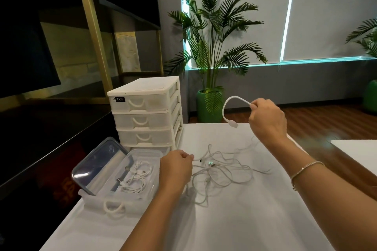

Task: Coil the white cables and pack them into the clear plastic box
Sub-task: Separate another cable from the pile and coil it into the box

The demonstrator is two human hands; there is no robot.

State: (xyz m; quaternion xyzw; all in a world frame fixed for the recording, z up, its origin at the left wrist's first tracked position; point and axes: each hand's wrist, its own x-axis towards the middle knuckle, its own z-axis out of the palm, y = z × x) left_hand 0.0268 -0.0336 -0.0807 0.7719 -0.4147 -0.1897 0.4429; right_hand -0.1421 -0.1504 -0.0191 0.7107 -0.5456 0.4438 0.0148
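While the right hand point(266, 120) holds 1 white cable point(229, 106) raised above the table point(255, 220), fingers curled round it so the plug end arcs free, the left hand point(176, 167) pinches another strand at the edge of the loose tangle point(222, 169), probably to steady it while the 2 are separated. Just left of that hand sits the clear plastic box point(142, 193), lid point(98, 165) propped open, with coiled cables point(136, 179) already inside.

Clear glossy plastic box point(140, 194), matt table point(255, 220)
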